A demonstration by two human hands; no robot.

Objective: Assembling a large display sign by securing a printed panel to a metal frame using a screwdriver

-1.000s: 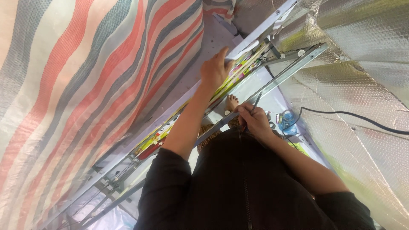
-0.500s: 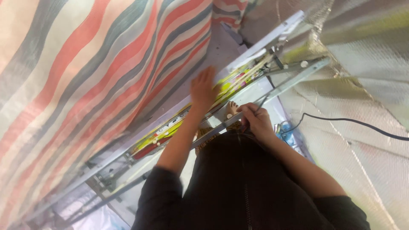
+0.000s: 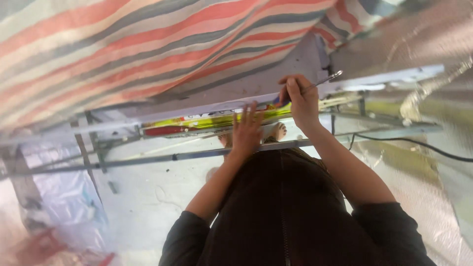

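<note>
- right hand [image 3: 301, 101] has its fingers clamped on a thin metal tool [image 3: 322, 83] — its long axis runs up and to the right, tip well past the knuckles
- left hand [image 3: 246, 130] lies flat, fingers spread, on the yellow-green strip [image 3: 212, 120] stretched sideways along the metal frame [image 3: 148, 160]
- the right hand's nearer the tool end of the strip — glossy print, striped woven tarp [image 3: 123, 44] behind
</note>
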